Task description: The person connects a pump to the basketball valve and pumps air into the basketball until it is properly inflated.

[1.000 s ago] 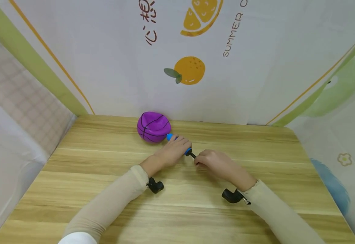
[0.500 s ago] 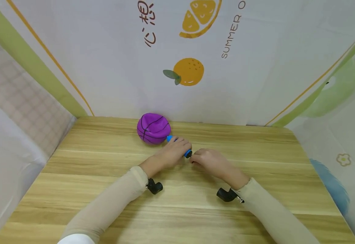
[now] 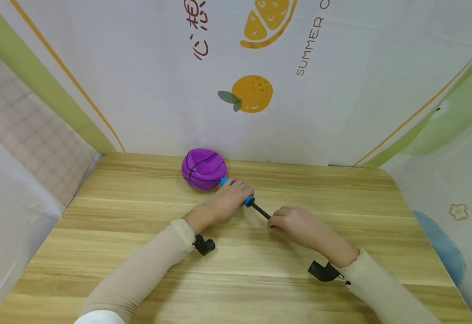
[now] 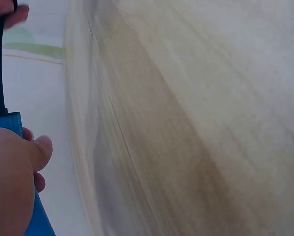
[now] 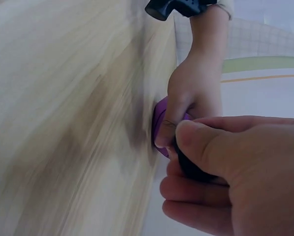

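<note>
A dented purple ball (image 3: 204,170) with black basketball lines lies near the table's back edge. My left hand (image 3: 232,198) grips the blue barrel of a hand pump (image 3: 248,201), whose blue tip meets the ball's right side. From the barrel's other end a black rod (image 3: 261,210) stands drawn out toward my right hand (image 3: 296,225), which holds the pump's black handle (image 5: 193,167). In the left wrist view the fingers wrap the blue barrel (image 4: 38,219), and the rod rises from its ribbed cap.
The wood-grain table (image 3: 236,288) reaches back to a white curtain (image 3: 159,90) printed with oranges and lettering. More patterned cloth hangs at both sides. Each wrist carries a black camera mount (image 3: 324,271).
My right hand first pushed the rod into the barrel, then pulled it back out, down and to the right, farther than at the start. The left hand and ball stay nearly in place.
</note>
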`<state>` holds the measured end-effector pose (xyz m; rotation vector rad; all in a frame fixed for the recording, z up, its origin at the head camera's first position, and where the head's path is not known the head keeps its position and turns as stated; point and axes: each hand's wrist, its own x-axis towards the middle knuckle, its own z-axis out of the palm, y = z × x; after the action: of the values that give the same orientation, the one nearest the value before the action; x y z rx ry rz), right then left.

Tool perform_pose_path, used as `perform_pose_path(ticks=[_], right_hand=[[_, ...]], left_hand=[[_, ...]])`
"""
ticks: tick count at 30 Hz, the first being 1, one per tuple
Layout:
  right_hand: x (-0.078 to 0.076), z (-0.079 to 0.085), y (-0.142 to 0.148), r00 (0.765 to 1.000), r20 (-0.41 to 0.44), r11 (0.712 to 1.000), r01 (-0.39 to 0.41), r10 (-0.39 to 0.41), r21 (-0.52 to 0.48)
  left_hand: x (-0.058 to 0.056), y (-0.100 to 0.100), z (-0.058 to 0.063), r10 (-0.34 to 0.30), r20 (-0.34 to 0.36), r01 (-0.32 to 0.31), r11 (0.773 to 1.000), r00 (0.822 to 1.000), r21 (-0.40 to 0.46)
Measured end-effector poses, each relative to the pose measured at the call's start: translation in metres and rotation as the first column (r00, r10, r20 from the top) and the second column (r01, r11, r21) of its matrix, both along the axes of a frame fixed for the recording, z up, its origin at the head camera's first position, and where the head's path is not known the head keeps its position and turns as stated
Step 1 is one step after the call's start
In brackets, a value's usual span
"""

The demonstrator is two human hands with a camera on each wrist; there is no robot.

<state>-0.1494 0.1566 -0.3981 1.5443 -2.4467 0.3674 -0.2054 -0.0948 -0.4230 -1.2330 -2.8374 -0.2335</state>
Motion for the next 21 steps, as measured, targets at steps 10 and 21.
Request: perform_pose_path(ticks=[10,21], right_hand=[[0.015,0.008,0.020,0.999,0.042,1.000,0.002,-0.002,-0.006],[0.005,0.006,0.006,0.999,0.041,1.000,-0.010,0.010,0.004]], left_hand=[[-0.001,-0.002,0.001,0.017,-0.030,-0.017,1.000,0.999,0.007],[0.001,0.002,0.001,0.025,-0.032,-0.025,1.000,0.999,0.014]])
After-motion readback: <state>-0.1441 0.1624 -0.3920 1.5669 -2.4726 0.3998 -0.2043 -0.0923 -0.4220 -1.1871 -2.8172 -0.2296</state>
